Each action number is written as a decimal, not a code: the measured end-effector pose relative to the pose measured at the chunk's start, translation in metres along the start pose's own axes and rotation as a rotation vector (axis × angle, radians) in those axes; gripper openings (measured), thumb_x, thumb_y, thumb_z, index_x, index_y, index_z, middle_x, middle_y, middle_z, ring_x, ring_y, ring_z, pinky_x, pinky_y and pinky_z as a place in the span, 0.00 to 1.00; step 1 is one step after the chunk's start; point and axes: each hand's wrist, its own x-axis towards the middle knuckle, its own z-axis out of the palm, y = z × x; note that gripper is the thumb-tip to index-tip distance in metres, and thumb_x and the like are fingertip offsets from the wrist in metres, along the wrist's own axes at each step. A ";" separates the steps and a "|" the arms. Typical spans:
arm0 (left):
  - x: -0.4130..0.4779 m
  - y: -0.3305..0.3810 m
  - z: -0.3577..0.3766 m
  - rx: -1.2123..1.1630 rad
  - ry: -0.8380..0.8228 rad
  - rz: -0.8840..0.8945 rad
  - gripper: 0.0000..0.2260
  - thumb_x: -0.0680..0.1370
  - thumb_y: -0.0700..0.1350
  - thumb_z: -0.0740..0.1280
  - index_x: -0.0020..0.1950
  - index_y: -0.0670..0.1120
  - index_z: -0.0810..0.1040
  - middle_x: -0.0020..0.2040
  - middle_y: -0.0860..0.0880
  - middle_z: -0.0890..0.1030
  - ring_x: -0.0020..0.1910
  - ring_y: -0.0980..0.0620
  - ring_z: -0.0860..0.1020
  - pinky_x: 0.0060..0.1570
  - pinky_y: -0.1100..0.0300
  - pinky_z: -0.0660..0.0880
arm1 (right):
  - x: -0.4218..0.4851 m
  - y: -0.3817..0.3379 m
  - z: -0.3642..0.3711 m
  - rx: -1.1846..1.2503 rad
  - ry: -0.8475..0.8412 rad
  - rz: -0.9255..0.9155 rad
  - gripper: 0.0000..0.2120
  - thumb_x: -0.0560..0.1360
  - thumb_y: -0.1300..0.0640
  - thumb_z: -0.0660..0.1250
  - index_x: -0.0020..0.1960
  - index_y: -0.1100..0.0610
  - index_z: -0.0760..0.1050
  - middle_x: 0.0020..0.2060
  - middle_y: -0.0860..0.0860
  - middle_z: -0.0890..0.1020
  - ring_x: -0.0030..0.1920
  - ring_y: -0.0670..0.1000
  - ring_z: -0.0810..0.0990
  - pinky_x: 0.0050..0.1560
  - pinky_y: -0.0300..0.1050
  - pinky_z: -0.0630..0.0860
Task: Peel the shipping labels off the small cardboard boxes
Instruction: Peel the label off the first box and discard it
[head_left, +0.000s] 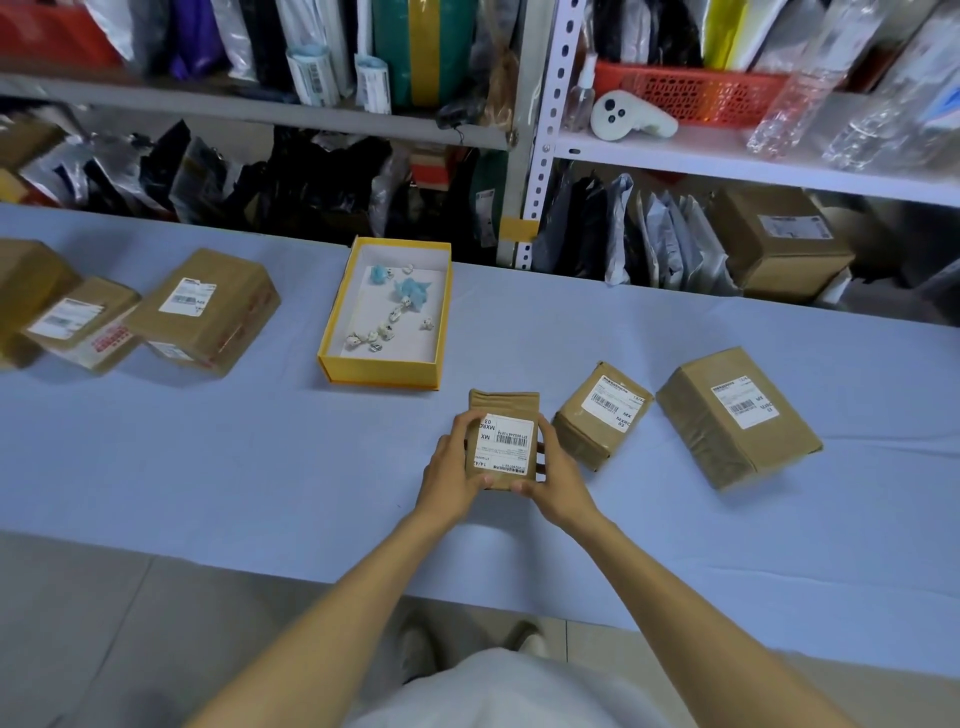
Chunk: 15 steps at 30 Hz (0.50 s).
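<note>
A small cardboard box (503, 402) is held just above the blue table, its white shipping label (506, 443) facing up. My left hand (454, 470) grips its left side, thumb on the near edge. My right hand (558, 480) grips its right side. To the right lie two more labelled boxes, a small one (597, 415) and a larger one (737, 418). Three labelled boxes (205, 312) sit at the far left.
An open yellow tray (382, 371) holding crumpled label scraps stands behind the held box. The blue table (260, 467) runs across the view. Metal shelves (540, 156) packed with parcels and bags stand behind the table.
</note>
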 end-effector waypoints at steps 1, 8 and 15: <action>0.001 0.001 0.000 0.005 -0.004 0.000 0.34 0.70 0.37 0.72 0.64 0.66 0.61 0.61 0.49 0.73 0.57 0.47 0.77 0.54 0.47 0.79 | 0.000 0.000 0.000 0.000 0.002 0.002 0.43 0.70 0.72 0.70 0.76 0.52 0.52 0.58 0.44 0.74 0.53 0.38 0.76 0.42 0.27 0.76; 0.003 0.006 -0.002 0.067 -0.020 -0.020 0.34 0.67 0.38 0.74 0.62 0.63 0.59 0.59 0.49 0.72 0.55 0.46 0.77 0.54 0.48 0.78 | -0.002 0.004 0.002 -0.004 0.014 -0.003 0.44 0.69 0.73 0.69 0.76 0.53 0.52 0.59 0.47 0.75 0.59 0.48 0.78 0.46 0.31 0.78; 0.000 0.007 -0.008 0.030 -0.047 -0.008 0.34 0.65 0.45 0.76 0.60 0.61 0.58 0.59 0.46 0.76 0.53 0.47 0.79 0.51 0.46 0.80 | -0.001 0.003 0.001 0.011 0.013 0.020 0.45 0.69 0.72 0.69 0.77 0.53 0.50 0.63 0.49 0.75 0.60 0.48 0.76 0.44 0.30 0.76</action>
